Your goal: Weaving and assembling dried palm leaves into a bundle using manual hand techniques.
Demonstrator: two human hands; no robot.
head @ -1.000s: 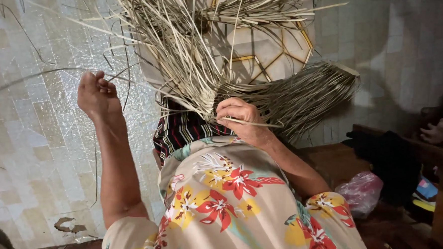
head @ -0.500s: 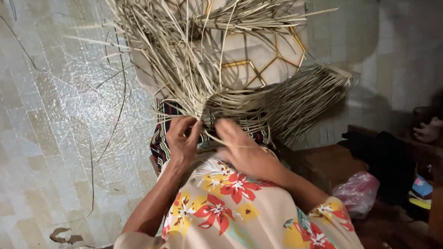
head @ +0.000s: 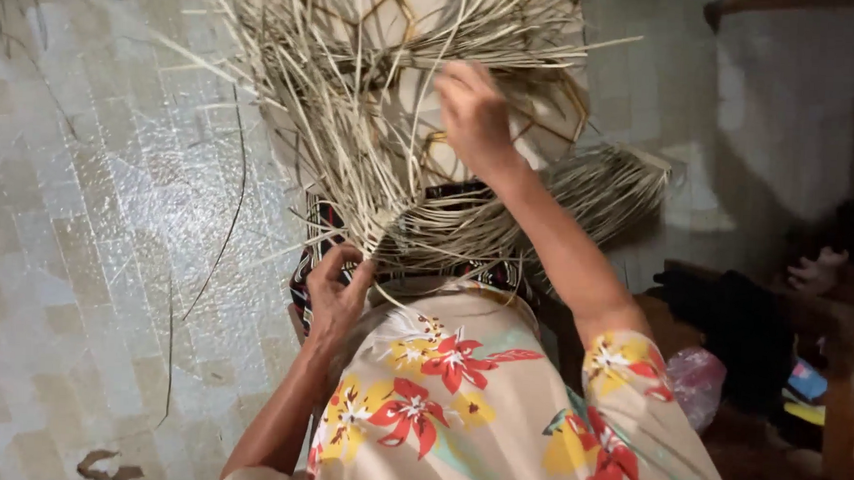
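Observation:
A bundle of long, pale dried straw strips [head: 356,103] fans out over my lap, partly woven where the strips meet near my knees. My left hand [head: 337,289] pinches the strips at that woven edge. My right hand [head: 473,112] is raised up among the loose strips higher up, fingers curled around a few of them. Below is my floral-print clothing [head: 459,395], with a dark striped cloth [head: 313,249] under the weave.
Shiny pale tiled floor [head: 110,236] with stray strips lies to the left. A wooden bench [head: 823,411] at right holds dark cloth, a pink plastic bag [head: 697,377] and colourful items. Another person's hand [head: 814,271] rests at the far right.
My left hand came in from far out on the left to the woven edge. My right hand left that edge and rose up into the loose strips.

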